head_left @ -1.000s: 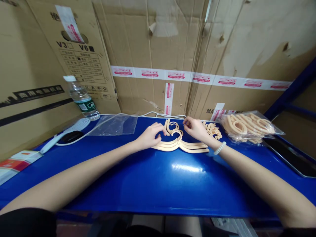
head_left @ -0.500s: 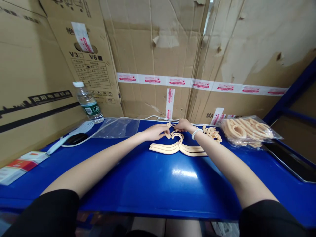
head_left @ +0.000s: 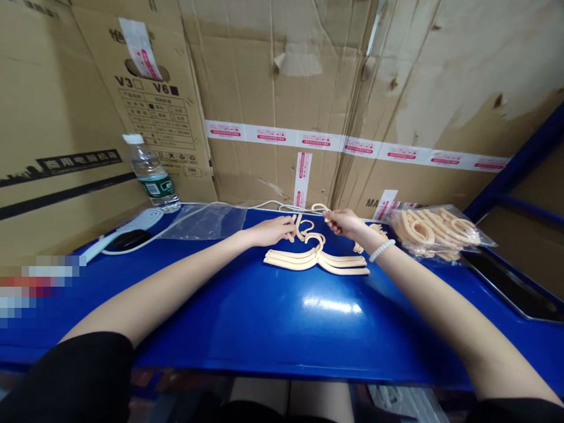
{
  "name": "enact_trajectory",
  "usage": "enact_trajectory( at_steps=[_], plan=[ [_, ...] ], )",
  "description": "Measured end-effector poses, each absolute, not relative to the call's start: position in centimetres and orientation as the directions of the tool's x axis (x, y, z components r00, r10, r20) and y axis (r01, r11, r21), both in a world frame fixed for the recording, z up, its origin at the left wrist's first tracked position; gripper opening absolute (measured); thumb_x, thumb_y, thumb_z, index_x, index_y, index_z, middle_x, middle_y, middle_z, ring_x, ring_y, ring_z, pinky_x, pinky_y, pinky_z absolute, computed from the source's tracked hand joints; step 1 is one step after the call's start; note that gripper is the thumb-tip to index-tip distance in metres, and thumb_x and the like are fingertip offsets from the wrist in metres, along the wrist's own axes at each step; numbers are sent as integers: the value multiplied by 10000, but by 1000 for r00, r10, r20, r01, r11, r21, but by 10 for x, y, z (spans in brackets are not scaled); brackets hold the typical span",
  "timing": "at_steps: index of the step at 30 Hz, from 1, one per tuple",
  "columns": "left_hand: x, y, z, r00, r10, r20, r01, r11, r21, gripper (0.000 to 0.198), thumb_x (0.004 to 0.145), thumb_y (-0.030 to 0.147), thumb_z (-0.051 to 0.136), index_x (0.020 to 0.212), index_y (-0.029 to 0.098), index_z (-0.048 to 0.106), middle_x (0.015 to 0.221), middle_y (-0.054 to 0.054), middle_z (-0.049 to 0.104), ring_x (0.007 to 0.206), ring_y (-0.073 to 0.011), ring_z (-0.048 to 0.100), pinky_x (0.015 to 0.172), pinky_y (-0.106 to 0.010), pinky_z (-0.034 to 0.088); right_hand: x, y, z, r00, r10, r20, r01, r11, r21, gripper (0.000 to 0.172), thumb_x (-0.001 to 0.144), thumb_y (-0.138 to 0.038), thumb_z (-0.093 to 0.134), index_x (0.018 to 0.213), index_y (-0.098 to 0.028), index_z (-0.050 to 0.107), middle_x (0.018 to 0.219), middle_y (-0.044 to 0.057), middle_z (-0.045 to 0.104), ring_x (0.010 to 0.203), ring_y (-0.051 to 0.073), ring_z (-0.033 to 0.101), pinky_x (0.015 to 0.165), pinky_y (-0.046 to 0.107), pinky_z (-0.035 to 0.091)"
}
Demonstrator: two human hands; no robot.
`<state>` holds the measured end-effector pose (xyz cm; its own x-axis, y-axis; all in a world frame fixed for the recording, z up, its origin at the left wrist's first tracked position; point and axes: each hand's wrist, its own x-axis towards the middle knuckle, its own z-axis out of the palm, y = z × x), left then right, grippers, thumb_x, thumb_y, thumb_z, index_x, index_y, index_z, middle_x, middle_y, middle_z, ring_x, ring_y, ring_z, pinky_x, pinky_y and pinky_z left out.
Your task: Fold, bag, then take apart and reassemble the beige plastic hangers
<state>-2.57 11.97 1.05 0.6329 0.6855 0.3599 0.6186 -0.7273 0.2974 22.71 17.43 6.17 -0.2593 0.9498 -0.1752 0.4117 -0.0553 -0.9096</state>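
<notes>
My left hand (head_left: 274, 231) is closed with its fingertips on a short beige plastic piece (head_left: 292, 228), beside loose beige hook pieces (head_left: 305, 228) on the blue table (head_left: 264, 317). Pinched in my right hand (head_left: 346, 223) is a beige curved hook (head_left: 319, 206), raised near the cardboard at the back. In front of both hands lie several beige plastic hangers (head_left: 293, 259), nested together with their hooks facing the back. Behind my right wrist a pile of small beige parts (head_left: 375, 230) is partly hidden.
A clear bag of beige hanger parts (head_left: 436, 229) lies at the right, near a dark tablet-like device (head_left: 515, 285). To the left are a water bottle (head_left: 154, 176), a flat clear bag (head_left: 198, 223), a white power strip (head_left: 136, 226) and a black object (head_left: 127, 239). Cardboard (head_left: 264, 76) stands behind.
My right hand has moved right, away from my left hand, lifting a hook from the pieces. My left hand has stayed near the loose hooks. The view has shifted slightly.
</notes>
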Motion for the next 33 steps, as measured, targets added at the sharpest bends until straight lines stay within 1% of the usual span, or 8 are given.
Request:
enact_trajectory(
  at_steps=[3,6,10,14,17,22,27,33],
  plan=[
    [-26,115,10,585,697,415,617,-715,329,206,906,85,485,951,189,657,994,-33,645,916,-156,620,826,-265,487,240,153,64,-294,947,-128,246,-55,-968,238,940,-241,647,736,-154,560,607,-17,592,472,56,499,437,166,412],
    [-21,101,17,496,711,499,621,-692,368,187,951,121,458,986,178,633,1004,-62,652,948,-184,630,862,-324,503,247,128,61,-316,946,-80,116,-46,-992,196,823,-259,770,796,-164,601,729,26,687,565,78,589,473,163,452],
    [0,68,29,441,694,569,552,-710,437,165,983,178,487,984,189,651,1055,-75,679,1034,-193,640,944,-364,510,251,95,44,-335,942,-25,-11,-31,-999,315,703,-352,856,828,-186,619,796,30,719,640,105,626,485,172,456],
    [27,32,23,323,795,514,248,-595,764,96,917,193,603,916,181,698,1017,-77,682,997,-199,665,859,-336,569,253,68,26,-381,924,-25,-116,-75,-990,367,690,-412,870,859,-193,629,773,18,720,641,105,618,506,179,464],
    [39,18,9,242,873,423,101,-457,884,43,851,210,684,872,172,680,957,-51,639,864,-167,676,773,-302,586,252,58,22,-435,899,-49,-116,-110,-987,368,678,-402,885,856,-183,649,768,28,722,647,112,627,497,180,468],
    [42,13,-4,200,955,218,-107,-200,974,511,742,208,795,1205,223,581,1053,-41,625,789,-154,691,666,-275,585,250,57,22,-463,883,-74,-85,-128,-988,369,675,-398,887,893,-185,678,824,45,739,670,122,645,497,187,496],
    [45,12,-5,252,957,146,-158,-108,981,266,829,319,755,1016,166,644,1010,-64,691,932,-196,676,836,-336,574,253,58,26,-484,870,-92,-78,-148,-986,353,697,-397,880,887,-190,664,829,33,730,684,117,649,497,172,509],
    [46,9,-6,117,973,197,-93,-187,978,176,851,284,721,893,181,585,833,10,644,808,-151,663,792,-295,532,261,60,35,-547,818,-177,9,-206,-979,327,714,-365,885,862,-150,689,878,48,708,784,129,676,573,174,568]
  ],
)
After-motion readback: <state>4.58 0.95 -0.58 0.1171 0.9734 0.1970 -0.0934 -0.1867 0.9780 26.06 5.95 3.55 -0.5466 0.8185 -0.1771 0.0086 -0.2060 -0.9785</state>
